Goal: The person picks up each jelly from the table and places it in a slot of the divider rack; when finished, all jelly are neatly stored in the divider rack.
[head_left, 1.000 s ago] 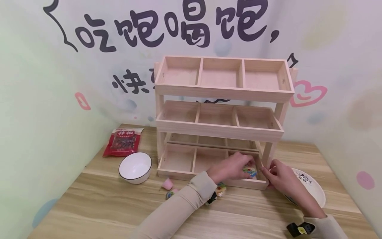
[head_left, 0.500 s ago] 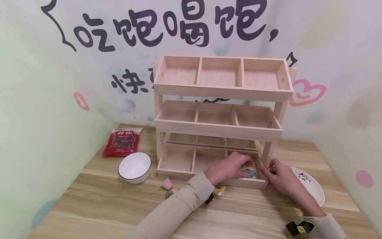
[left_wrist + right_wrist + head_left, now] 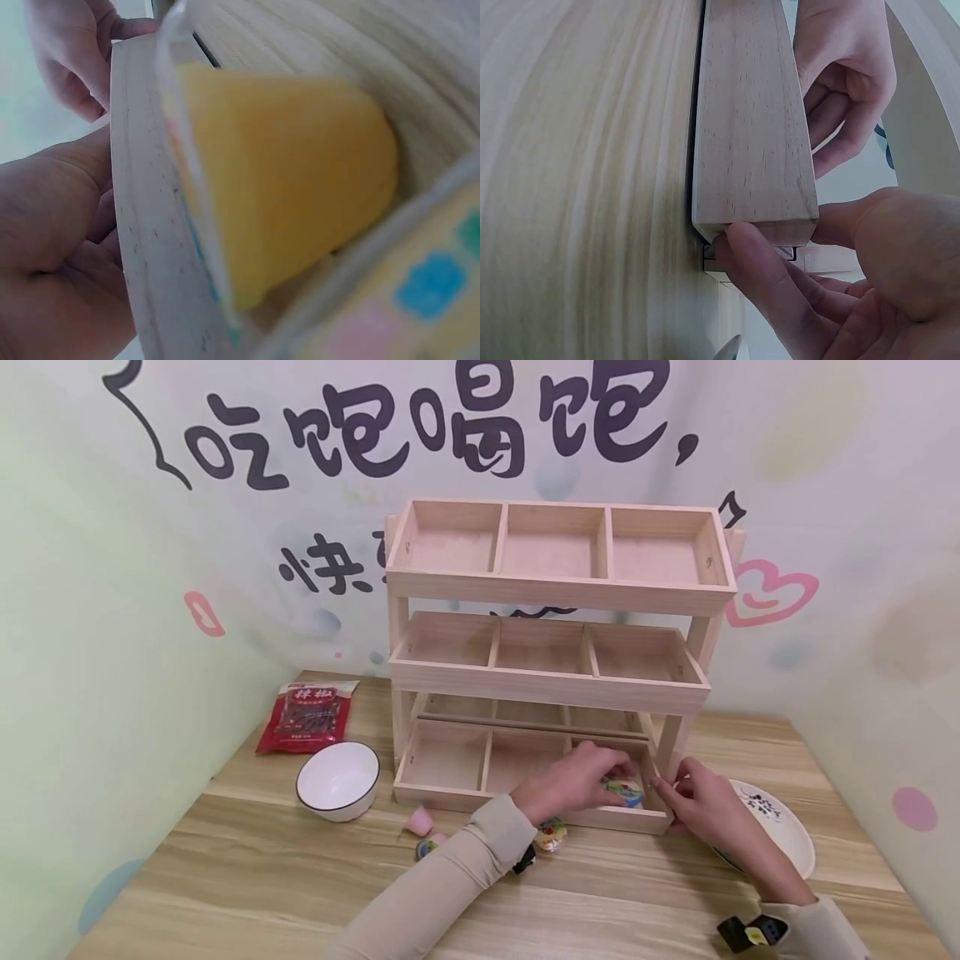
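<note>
My left hand (image 3: 581, 782) reaches over the front board into the right compartment of the bottom tray (image 3: 442, 758) of a wooden three-tier rack. Its curled fingers hold a jelly cup (image 3: 624, 792) with a colourful lid, partly hidden by the hand. At the tray's right front corner, my right hand (image 3: 705, 802) pinches the wood between thumb and fingers, plain in the right wrist view on the board's end (image 3: 757, 135). Close to the left wrist camera lies a yellow jelly cup (image 3: 300, 172), in front of the tray. Beside it shows a flower-patterned lid (image 3: 427, 289).
Left of the rack stand a white bowl (image 3: 339, 777) and a red bag of dried chillies (image 3: 307, 718). A pink jelly cup (image 3: 420, 821) and others lie before the tray. Right of the rack, a white plate (image 3: 783, 835) sits partly behind my right forearm. The middle tier (image 3: 551, 685) overhangs the hands.
Inside the compartment, the jelly cup's lid has shifted slightly left and shows more from under my left fingers. My right hand keeps its grip on the tray corner.
</note>
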The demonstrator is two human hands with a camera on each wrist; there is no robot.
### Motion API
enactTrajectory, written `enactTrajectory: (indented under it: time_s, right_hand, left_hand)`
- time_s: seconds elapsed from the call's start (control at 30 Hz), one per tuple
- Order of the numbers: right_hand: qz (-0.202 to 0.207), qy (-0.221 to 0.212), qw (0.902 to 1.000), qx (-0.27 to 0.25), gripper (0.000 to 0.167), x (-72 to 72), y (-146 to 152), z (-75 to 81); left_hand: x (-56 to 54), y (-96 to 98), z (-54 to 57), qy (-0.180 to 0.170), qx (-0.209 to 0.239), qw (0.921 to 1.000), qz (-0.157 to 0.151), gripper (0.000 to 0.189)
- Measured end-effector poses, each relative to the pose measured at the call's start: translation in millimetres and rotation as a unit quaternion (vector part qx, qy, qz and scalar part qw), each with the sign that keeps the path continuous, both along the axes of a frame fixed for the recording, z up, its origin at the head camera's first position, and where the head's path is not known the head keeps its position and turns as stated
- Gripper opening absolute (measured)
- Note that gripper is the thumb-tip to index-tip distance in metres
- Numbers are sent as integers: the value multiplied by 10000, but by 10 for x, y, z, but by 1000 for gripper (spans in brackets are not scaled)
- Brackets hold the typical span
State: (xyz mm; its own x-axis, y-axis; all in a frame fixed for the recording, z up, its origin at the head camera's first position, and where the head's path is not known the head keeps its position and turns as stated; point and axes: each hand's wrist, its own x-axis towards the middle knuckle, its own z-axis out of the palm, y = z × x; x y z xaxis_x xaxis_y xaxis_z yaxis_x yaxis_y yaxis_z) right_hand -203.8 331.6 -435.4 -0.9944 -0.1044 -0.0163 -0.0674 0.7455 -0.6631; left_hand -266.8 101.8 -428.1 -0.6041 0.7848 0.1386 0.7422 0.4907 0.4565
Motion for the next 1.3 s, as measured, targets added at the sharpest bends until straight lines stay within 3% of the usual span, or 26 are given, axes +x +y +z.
enactTrajectory:
  time_s: [0.2,0.43,0.67,1.0,1.3]
  right_hand:
    - [5,-50,10000,-15,36,-7,-6,-3]
    - [34,-49,10000,23,38,-17,-11,-2]
    - [37,35,10000,22,40,-22,-10,-8]
    - [121,147,9998,59,38,-27,-28,-52]
    - [127,216,9996,97,37,-21,-7,-78]
  left_hand:
    - [-6,-47,5,75,-131,9999,15,41]
    - [83,-226,134,201,-293,9993,83,47]
    - [255,-530,229,193,160,9997,48,42]
    - [516,-987,-5,612,660,9959,-90,26]
    - [686,-1203,-82,890,356,9954,-95,24]
